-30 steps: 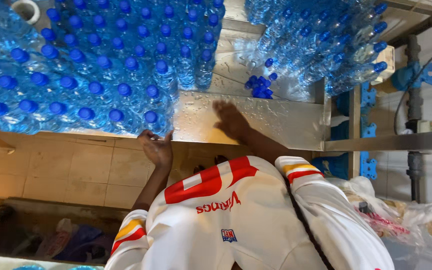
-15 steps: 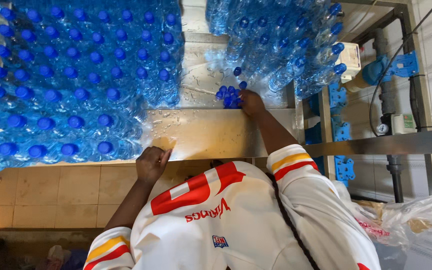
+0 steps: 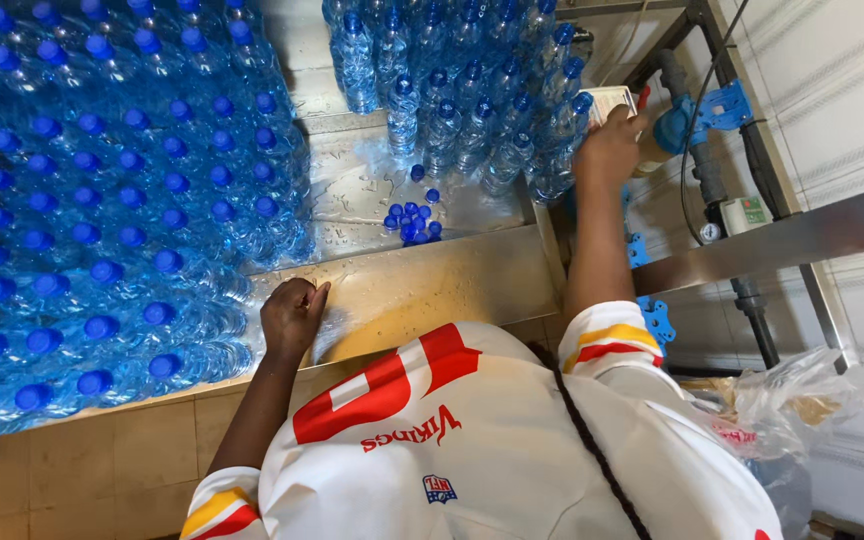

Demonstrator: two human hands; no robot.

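Filling the left side: a dense block of clear plastic water bottles with blue screw caps [image 3: 102,200], packed cap to cap and crowding the worktop's edge. Just right of it, left hand [image 3: 292,315] curled into a loose fist, knuckles down on the wet stainless-steel counter [image 3: 422,285], holding nothing, probably propping the body during the lean. Further back, a small heap of loose blue caps [image 3: 412,220] in the open patch of steel. Beyond, a second cluster of upright capped bottles [image 3: 472,110], blocking the straight path and forcing a reach round its right flank. Right hand [image 3: 607,150] stretched out, fingers against a small pale box [image 3: 614,98] at the counter's corner; gripped or merely touched, impossible to tell. Close by, a blue pipe fitting [image 3: 697,115]; lower right, a crumpled clear plastic bag [image 3: 802,400].
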